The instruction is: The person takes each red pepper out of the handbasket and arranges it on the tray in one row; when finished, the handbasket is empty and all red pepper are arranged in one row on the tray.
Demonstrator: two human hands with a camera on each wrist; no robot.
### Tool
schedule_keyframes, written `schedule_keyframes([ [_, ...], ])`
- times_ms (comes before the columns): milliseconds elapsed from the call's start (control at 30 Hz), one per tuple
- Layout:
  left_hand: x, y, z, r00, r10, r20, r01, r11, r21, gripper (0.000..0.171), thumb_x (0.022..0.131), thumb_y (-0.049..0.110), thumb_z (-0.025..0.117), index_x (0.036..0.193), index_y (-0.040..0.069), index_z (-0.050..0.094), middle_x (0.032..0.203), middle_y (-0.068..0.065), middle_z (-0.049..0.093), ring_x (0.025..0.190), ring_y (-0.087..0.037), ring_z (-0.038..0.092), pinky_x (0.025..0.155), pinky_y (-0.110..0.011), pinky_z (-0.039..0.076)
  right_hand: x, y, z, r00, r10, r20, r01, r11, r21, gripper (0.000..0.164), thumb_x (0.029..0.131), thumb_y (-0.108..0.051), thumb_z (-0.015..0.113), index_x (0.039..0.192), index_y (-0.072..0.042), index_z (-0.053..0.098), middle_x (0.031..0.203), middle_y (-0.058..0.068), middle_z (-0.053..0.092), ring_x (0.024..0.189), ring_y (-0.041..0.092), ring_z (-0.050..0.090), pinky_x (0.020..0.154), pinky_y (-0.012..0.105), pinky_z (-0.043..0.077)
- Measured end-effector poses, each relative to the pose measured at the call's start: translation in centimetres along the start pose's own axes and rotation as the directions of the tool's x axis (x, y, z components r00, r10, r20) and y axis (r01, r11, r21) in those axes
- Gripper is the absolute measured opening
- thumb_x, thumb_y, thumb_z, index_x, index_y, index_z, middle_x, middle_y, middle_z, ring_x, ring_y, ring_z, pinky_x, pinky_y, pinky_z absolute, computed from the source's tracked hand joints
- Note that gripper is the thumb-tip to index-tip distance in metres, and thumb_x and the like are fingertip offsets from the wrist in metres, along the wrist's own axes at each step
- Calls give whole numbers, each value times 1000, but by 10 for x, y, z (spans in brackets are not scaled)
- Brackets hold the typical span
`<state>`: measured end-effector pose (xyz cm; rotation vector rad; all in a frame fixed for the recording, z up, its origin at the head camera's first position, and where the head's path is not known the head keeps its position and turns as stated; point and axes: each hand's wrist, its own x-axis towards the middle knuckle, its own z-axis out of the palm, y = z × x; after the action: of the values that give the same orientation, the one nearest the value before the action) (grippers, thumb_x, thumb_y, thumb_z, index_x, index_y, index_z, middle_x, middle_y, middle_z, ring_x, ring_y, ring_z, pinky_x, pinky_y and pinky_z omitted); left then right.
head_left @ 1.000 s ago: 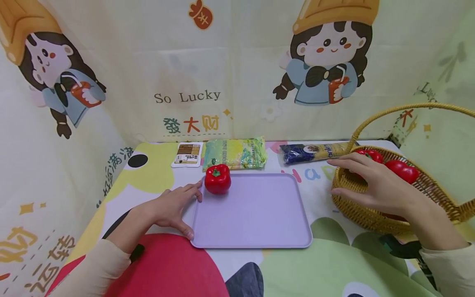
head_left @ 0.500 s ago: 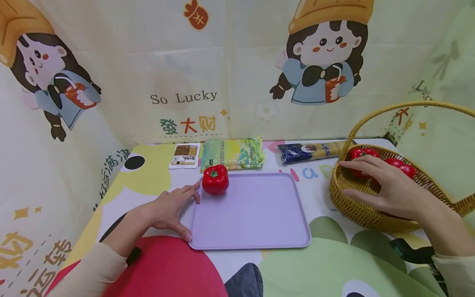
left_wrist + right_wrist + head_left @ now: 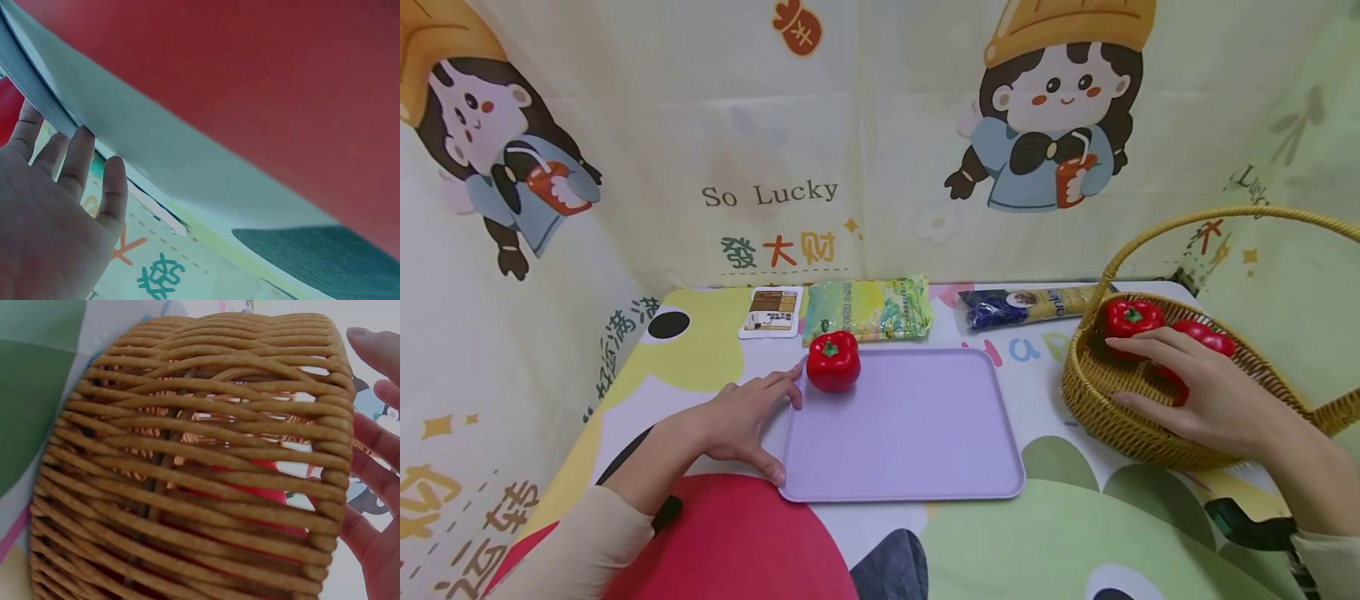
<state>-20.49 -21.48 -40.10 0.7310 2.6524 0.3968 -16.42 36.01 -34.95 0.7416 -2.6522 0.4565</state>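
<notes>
Fingers spread near a red bell pepper (image 3: 1133, 315) in the wicker basket (image 3: 1101, 433) by the table's (image 3: 1045, 396) right edge, the right hand (image 3: 1213, 396) likely needed rim clearance; the left hand (image 3: 730, 425), likewise spread, touched the tray (image 3: 910, 433).

Touches left edge of tray (image 3: 902, 425) with spread left hand (image 3: 737, 422). Holds right hand (image 3: 1210, 396) over near rim of basket (image 3: 1101, 425), thumb apart from slightly bent fingers.
</notes>
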Motion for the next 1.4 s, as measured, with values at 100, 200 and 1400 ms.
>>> schedule_keyframes([
  [100,0,-1,0,1000,3,-4,-3,1000,1,88,55,72,88,124,30,52,168,-8,28,145,-32,38,99,-69,41,-1,2,0,1000,-6,-10,6,1000,2,79,62,-16,99,133,-26,66,130,3,63,117,25,55,95,-5,20],
  [200,0,-1,0,1000,2,-2,-2,1000,3,88,55,72,88,124,31,52,168,-8,28,144,-32,38,99,-68,41,-3,5,-1,1000,-12,-18,12,1000,-1,80,60,-15,100,132,-24,67,128,3,62,116,24,54,97,-3,20],
  [1400,-1,0,0,1000,-11,3,11,1000,-10,87,54,72,88,123,32,52,168,-7,28,146,-31,37,101,-70,39,-15,51,-26,979,145,144,-132,986,-97,61,74,-24,94,126,-10,66,125,16,62,104,41,61,70,51,59],
])
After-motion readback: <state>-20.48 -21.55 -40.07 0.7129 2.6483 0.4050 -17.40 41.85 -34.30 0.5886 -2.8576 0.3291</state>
